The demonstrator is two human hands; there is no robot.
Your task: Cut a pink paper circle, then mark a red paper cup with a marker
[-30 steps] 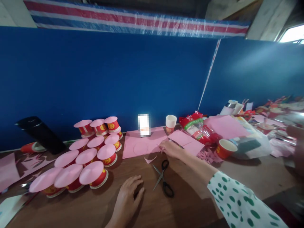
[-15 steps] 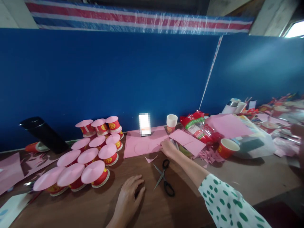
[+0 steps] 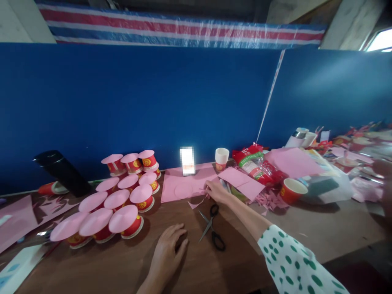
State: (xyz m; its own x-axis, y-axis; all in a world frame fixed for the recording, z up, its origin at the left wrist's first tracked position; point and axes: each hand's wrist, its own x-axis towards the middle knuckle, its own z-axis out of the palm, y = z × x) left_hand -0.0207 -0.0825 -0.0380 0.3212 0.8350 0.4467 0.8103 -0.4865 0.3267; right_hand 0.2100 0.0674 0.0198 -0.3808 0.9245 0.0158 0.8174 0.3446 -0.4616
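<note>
At the near right corner of the pink sheet [image 3: 171, 177], our right hand's [image 3: 216, 192] fingers pinch nearly closed, perhaps on a scrap; light pressure avoids creasing. Our left hand [image 3: 170, 249] rests half-open, holding nothing, beside one pair of scissors [image 3: 210, 222]. Left, we count at least twelve pink-topped cups [image 3: 123, 219].
</note>
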